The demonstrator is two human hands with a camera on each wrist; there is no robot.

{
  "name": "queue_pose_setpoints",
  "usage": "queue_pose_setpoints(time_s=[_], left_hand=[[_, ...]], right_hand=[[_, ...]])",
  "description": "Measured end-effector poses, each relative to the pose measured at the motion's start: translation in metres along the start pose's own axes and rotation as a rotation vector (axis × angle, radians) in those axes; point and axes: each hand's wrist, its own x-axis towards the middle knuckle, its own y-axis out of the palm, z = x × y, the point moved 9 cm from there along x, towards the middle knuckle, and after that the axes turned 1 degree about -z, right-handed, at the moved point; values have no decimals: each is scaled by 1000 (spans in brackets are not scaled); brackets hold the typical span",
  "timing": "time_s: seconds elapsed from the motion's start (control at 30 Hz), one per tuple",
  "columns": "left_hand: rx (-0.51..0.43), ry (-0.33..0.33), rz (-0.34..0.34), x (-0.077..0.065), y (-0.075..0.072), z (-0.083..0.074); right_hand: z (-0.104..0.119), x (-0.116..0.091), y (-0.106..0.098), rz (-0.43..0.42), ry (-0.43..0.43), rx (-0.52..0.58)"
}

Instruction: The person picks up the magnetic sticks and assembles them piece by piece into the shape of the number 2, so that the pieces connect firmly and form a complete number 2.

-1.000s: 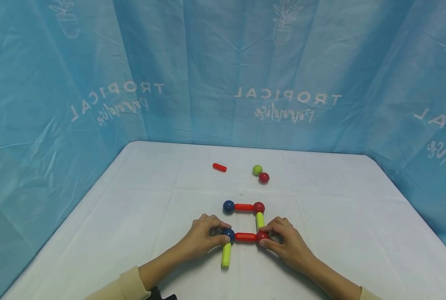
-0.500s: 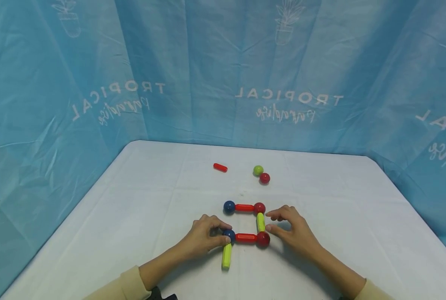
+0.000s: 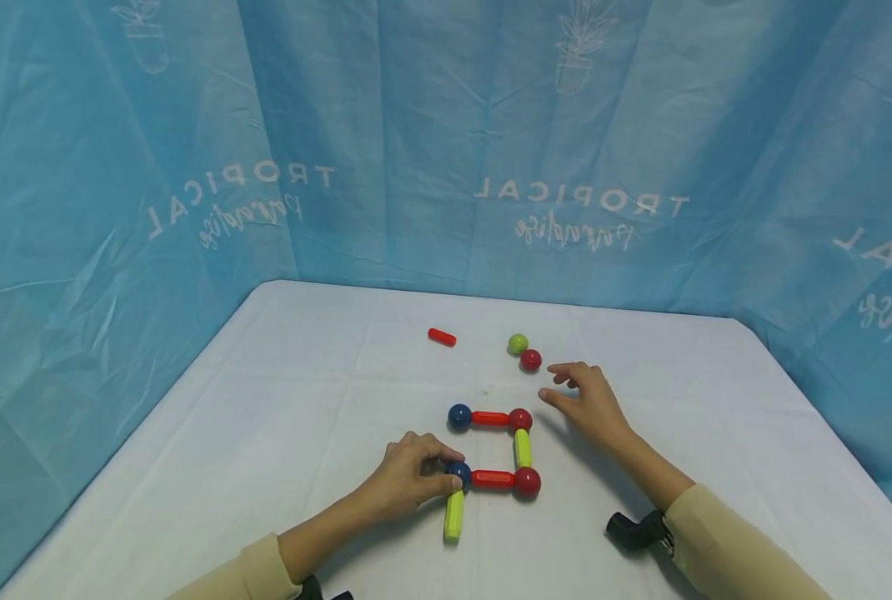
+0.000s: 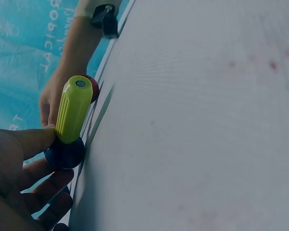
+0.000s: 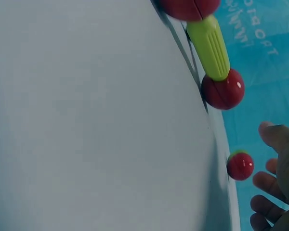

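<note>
Left hand pinches the blue ball of the rod frame mid-worktop. Right hand, fingers spread, hovers near the loose red ball: likely light, hard, slick, prone to roll; pinch it across the middle.

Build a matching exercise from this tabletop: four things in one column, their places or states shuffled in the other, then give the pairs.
Things:
1. left hand
2. right hand
3. loose red rod
4. green ball

Places or states:
A. lies alone at the far side of the table
B. touches the loose red ball
C. pinches the near blue ball
D. open, reaching toward the loose balls, holding nothing

Pairs: 1-C, 2-D, 3-A, 4-B
</note>
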Motion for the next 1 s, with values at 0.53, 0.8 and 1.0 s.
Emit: queue_pose_setpoints(time_s=[0.53, 0.8, 1.0], left_hand=[[4, 12, -2, 1, 1, -1], [5, 6, -3, 1, 1, -1], [10, 7, -8, 1, 1, -1]], right_hand=[[-9, 53, 18, -10, 83, -125], [-12, 61, 26, 45, 98, -169], [-10, 62, 29, 58, 99, -180]])
